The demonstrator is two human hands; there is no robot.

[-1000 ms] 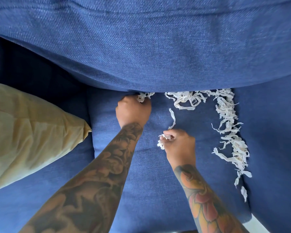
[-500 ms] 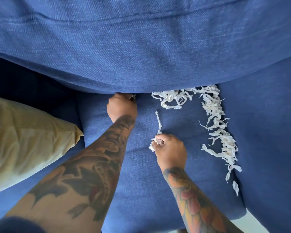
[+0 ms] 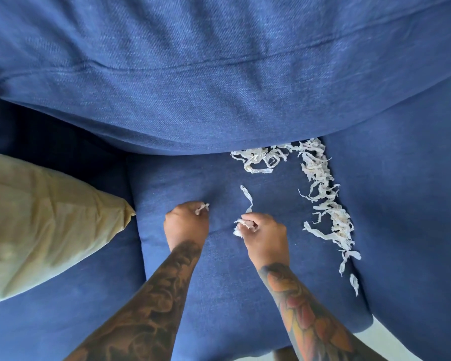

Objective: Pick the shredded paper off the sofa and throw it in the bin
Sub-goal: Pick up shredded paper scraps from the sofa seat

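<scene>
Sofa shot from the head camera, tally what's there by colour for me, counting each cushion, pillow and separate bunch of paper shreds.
Blue: 2, the back cushion and seat cushion
Tan: 1, the pillow
White: 4, the loose shredded paper, the single strip, the bit in the left hand, the bit in the right hand
Total: 7

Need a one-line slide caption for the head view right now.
Both hands, left and right, hold shredded paper scraps above the blue sofa seat; more shreds line its right edge.

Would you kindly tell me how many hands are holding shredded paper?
2: the left hand at seat centre and the right hand beside it each grip shreds; no more hands show.
</scene>
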